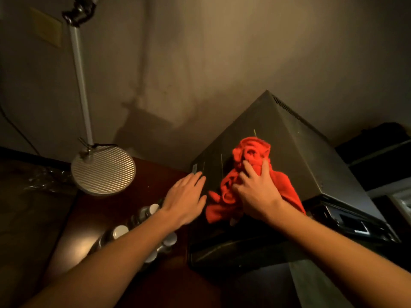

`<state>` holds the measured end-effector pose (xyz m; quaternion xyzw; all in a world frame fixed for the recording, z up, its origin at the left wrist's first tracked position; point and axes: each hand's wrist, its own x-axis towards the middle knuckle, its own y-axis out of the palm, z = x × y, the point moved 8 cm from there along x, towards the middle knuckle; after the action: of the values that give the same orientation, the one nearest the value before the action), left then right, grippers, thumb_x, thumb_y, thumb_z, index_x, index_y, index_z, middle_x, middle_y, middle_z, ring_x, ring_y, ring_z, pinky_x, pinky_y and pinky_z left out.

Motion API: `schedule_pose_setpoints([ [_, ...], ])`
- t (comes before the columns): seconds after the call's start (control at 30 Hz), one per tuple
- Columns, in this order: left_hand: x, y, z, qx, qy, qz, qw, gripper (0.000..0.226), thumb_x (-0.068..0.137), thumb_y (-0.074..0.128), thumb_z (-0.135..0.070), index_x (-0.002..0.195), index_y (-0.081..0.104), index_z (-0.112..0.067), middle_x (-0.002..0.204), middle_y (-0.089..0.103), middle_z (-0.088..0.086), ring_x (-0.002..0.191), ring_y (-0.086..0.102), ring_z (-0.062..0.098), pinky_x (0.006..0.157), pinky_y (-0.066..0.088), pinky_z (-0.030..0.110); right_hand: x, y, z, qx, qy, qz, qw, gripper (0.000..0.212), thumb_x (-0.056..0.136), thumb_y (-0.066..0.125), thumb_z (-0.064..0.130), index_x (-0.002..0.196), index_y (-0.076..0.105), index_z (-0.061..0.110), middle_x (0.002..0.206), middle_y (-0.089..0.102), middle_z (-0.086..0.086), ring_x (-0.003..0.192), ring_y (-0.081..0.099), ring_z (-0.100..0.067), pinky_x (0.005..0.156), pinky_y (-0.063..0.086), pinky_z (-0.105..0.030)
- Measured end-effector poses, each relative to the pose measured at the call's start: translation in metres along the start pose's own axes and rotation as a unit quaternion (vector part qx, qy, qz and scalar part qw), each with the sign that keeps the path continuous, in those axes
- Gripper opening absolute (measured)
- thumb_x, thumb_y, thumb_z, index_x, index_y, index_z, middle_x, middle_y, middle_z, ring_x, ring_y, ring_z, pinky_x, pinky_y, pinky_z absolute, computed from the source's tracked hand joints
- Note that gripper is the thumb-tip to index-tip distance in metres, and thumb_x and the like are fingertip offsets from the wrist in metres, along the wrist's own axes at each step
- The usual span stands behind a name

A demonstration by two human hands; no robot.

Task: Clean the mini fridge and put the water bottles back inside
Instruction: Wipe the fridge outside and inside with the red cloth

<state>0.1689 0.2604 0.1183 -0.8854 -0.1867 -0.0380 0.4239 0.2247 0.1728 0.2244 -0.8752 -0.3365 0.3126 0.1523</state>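
Mini fridge (289,156) on dark table (138,192), right of lamp base (103,170). Right hand (258,192) pressing bunched red cloth (251,172) onto its top; left hand (184,198) flat, fingers straight, at corner. Best wiped in long overlapping strokes, fridge braced. Water bottles (133,230) partly hidden beneath forearm; fridge interior unseen.

Head view, looking steeply down, close over mini fridge (278,152)

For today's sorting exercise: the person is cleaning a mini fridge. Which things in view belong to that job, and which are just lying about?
Belong to the job:
mini fridge
red cloth, pressed on the fridge top by the right hand
water bottles on the table

Just lying about:
desk lamp
crumpled plastic wrap
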Motion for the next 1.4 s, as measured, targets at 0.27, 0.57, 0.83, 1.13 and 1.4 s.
schedule_pose_setpoints([
  [0.27,0.006,-0.009,0.005,-0.015,-0.016,-0.042,0.999,0.060,0.100,0.041,-0.041,0.153,0.027,-0.017,0.160,0.024,0.003,0.146,0.021,0.017,0.119,0.016,0.029,-0.006,-0.002,-0.003,-0.004,-0.019,-0.004,1.000,0.041,0.101,0.033,0.029,0.140,0.045,0.022,0.152,0.032,-0.012,0.148,-0.001,-0.040,0.109,0.007,-0.070],
  [0.57,0.023,-0.015,0.023,0.000,-0.023,-0.078,0.997,0.058,0.098,0.043,-0.042,0.151,0.032,-0.018,0.157,0.031,0.001,0.144,0.026,0.014,0.117,0.015,0.027,0.070,-0.029,-0.082,-0.020,0.130,-0.042,0.990,0.040,0.101,0.034,0.038,0.137,0.049,0.030,0.157,0.029,-0.007,0.147,-0.006,-0.040,0.107,0.005,-0.074],
  [0.83,0.037,-0.008,0.030,0.011,-0.048,-0.052,0.997,0.058,0.098,0.042,-0.042,0.149,0.035,-0.016,0.153,0.038,0.001,0.142,0.031,0.015,0.117,0.018,0.028,0.046,0.008,0.005,0.048,-0.052,-0.001,0.997,0.035,0.089,0.052,0.031,0.122,0.062,0.026,0.130,0.057,-0.001,0.143,0.019,-0.027,0.107,0.001,-0.073],
  [1.13,0.032,0.005,0.037,-0.020,-0.027,-0.048,0.998,0.058,0.099,0.041,-0.045,0.151,0.032,-0.021,0.156,0.034,-0.004,0.143,0.028,0.011,0.117,0.016,0.028,0.084,-0.023,-0.081,0.004,0.070,-0.074,0.995,0.037,0.097,0.041,0.036,0.132,0.052,0.031,0.142,0.048,-0.001,0.148,0.008,-0.027,0.110,0.010,-0.069],
  [1.4,0.031,0.004,0.070,0.001,-0.055,-0.065,0.996,0.057,0.099,0.042,-0.046,0.150,0.033,-0.023,0.155,0.036,-0.006,0.142,0.028,0.009,0.116,0.016,0.024,0.128,-0.003,-0.059,0.003,0.056,-0.026,0.998,0.066,0.079,0.053,0.071,0.134,0.052,0.035,0.146,0.044,-0.002,0.148,0.005,-0.033,0.108,0.003,-0.073],
])
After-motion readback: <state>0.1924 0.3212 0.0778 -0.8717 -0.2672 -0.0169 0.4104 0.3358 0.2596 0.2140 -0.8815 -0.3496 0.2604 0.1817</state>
